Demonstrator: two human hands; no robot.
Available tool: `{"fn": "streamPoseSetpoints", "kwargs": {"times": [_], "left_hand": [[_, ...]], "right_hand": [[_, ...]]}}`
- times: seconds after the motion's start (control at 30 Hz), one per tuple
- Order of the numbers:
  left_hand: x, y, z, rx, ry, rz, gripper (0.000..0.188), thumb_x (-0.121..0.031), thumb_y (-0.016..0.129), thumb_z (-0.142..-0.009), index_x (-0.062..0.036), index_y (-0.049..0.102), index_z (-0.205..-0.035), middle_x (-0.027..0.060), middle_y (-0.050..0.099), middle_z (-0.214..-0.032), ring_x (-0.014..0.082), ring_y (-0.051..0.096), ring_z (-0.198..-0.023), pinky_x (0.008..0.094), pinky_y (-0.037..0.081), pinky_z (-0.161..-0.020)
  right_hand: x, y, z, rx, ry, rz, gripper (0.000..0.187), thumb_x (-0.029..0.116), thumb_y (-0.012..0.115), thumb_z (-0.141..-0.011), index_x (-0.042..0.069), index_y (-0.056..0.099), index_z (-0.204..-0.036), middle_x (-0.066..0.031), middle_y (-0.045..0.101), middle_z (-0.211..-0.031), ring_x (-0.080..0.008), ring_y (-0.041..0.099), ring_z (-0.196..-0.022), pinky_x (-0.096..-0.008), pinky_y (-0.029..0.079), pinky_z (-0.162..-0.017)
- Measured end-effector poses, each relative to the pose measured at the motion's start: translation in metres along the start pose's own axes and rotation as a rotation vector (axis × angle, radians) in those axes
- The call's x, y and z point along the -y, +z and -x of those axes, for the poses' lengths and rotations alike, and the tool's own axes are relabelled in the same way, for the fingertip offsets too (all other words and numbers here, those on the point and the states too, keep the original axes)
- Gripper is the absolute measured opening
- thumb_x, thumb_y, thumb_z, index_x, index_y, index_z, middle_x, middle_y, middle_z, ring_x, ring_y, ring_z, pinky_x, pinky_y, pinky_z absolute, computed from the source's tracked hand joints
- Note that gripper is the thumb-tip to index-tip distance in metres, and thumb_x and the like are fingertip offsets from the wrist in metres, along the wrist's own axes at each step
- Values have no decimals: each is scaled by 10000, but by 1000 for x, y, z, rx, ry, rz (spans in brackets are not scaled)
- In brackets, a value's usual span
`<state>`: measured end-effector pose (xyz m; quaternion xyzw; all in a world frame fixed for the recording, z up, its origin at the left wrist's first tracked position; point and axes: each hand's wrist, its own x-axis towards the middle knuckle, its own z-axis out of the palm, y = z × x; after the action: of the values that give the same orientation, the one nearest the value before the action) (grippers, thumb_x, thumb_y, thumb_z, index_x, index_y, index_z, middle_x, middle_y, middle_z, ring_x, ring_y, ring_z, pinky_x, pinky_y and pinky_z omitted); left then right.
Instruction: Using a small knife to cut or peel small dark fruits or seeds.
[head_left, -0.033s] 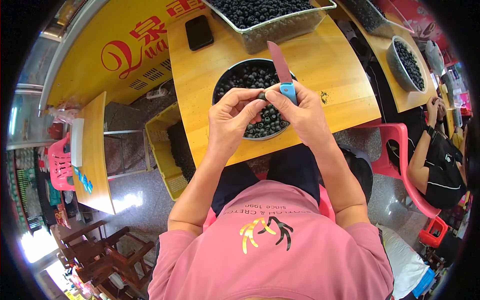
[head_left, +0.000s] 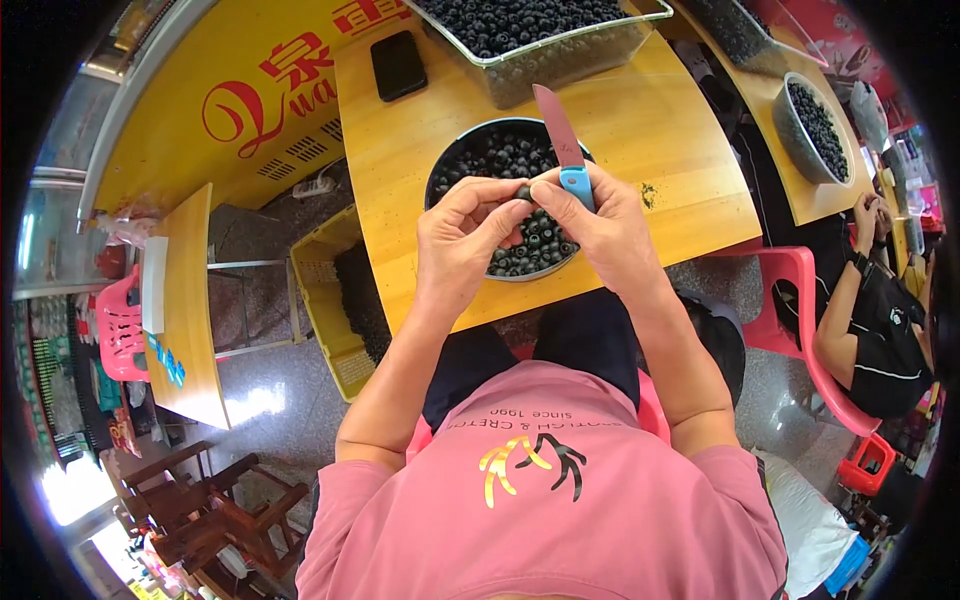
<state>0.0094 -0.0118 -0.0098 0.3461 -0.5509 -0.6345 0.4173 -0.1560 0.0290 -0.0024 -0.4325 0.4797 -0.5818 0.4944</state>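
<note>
My left hand (head_left: 458, 238) pinches a small dark round fruit-like piece (head_left: 524, 193) between thumb and fingers; its exact kind is too small to tell. Opposite it, my right hand (head_left: 617, 225) meets the piece with its thumb tip. A folding-style knife (head_left: 563, 130) with a blue handle and reddish blade is gripped in that same hand, its blade pointing up and away from me. Beneath both hands a round bowl (head_left: 431, 190) holds many such dark round pieces (head_left: 537, 245). My hands cover part of the bowl.
A clear plastic tub (head_left: 520, 80) of dark round pieces stands at the table's far edge, beside a black phone (head_left: 398, 66). Left below sits a yellow crate (head_left: 335, 345). To the right, another person (head_left: 880, 320) sits by a table with a filled bowl (head_left: 790, 140).
The knife blade has tilted very slightly. Both hands keep their places around the small dark piece.
</note>
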Motion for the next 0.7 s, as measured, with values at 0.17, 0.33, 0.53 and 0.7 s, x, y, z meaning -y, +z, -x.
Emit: {"fn": "streamPoseSetpoints", "kwargs": {"times": [0.17,0.33,0.53,0.7], "left_hand": [[5,-1,1,7,139,-60,153,1,663,-885,8,674,-1038,36,594,-988,76,597,-780,203,497,-654],[5,0,1,28,136,-7,131,1,659,-889,16,656,-1019,38,581,-996,78,591,-792,209,496,-675],[8,-1,-1,42,94,67,138,-28,670,-891,7,646,-1022,33,602,-974,70,575,-771,214,480,-669],[12,-3,-4,80,-16,276,145,-81,688,-891,-36,653,-1024,12,643,-911,56,544,-735,208,452,-650]], "right_hand": [[-2,-2,-2,15,106,-131,166,205,689,-907,53,672,-971,45,605,-736,-13,433,-552,-177,327,-505],[1,-3,-2,37,181,-241,186,209,699,-900,55,659,-997,43,601,-731,-14,432,-539,-176,328,-500],[4,-1,-2,43,179,-215,198,213,702,-899,56,655,-1010,49,590,-729,-15,432,-540,-179,328,-500],[3,-2,-2,90,182,-307,182,206,686,-912,57,656,-1012,40,599,-750,-14,431,-548,-175,320,-502]]}}
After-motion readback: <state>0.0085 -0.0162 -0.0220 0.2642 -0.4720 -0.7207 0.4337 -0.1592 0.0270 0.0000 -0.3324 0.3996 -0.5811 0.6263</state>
